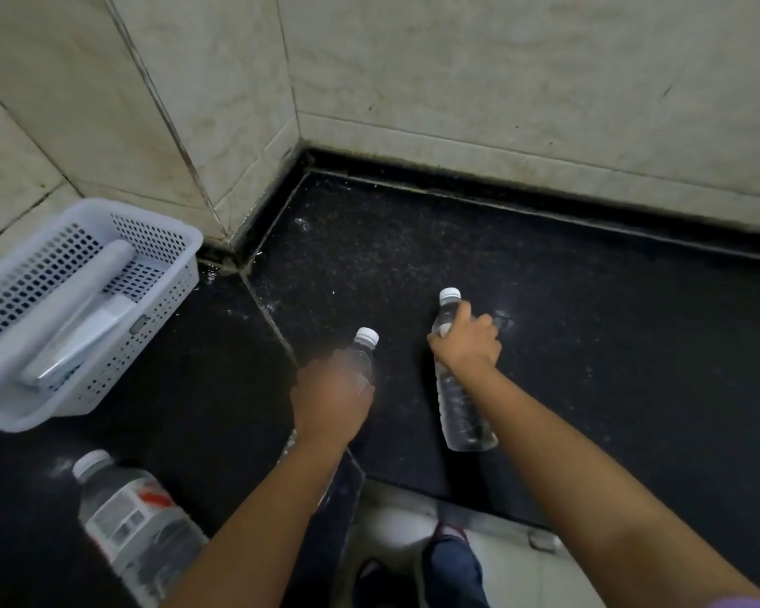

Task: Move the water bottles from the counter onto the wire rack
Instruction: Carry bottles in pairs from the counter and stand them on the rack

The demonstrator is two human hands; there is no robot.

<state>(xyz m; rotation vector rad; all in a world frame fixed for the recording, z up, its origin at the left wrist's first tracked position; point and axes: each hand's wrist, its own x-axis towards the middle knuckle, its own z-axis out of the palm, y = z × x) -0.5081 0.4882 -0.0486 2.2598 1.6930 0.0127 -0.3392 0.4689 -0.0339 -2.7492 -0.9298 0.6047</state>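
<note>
My left hand (332,397) is closed around a clear water bottle (363,351) with a white cap, over the black counter (589,300); most of that bottle is hidden behind the hand and forearm. My right hand (468,342) grips the upper part of a second clear bottle (461,414), whose white cap pokes out above the fingers and whose base is at the counter's front part. A larger labelled water bottle (128,524) with a white cap stands at the lower left. No wire rack is in view.
A white perforated plastic basket (159,239) holding white flat items sits at the left on the counter. Tiled walls meet in a corner behind the counter. The counter's front edge runs at the bottom, with the floor and my feet (450,563) below.
</note>
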